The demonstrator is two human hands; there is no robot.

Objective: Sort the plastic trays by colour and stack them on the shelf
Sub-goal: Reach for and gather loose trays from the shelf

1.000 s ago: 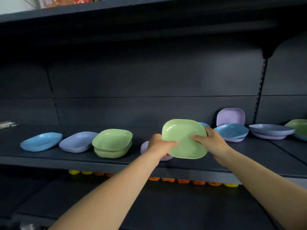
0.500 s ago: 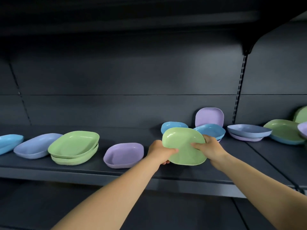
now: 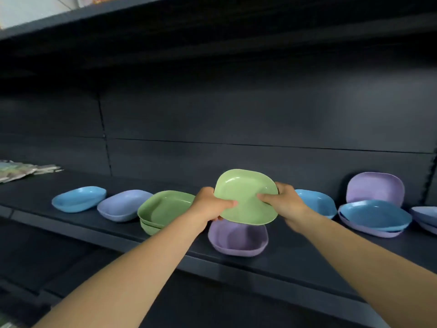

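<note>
A green tray (image 3: 246, 197) is held tilted above the dark shelf (image 3: 295, 254). My left hand (image 3: 210, 204) grips its left edge and my right hand (image 3: 283, 200) grips its right edge. Just left of it sits a stack of green trays (image 3: 163, 209). A purple tray (image 3: 237, 239) lies on the shelf under the held tray. Further left are a lilac tray (image 3: 121, 204) and a blue tray (image 3: 79, 198).
To the right lie a blue tray (image 3: 319, 202), a blue tray on a purple one (image 3: 373, 215), a purple tray leaning on the back wall (image 3: 376, 188) and more trays at the frame edge (image 3: 425, 216). Packets (image 3: 21, 169) lie far left. An upper shelf overhangs.
Both hands have carried the green tray to the left along the shelf and a little higher; it now hangs over the purple tray, close to the green stack.
</note>
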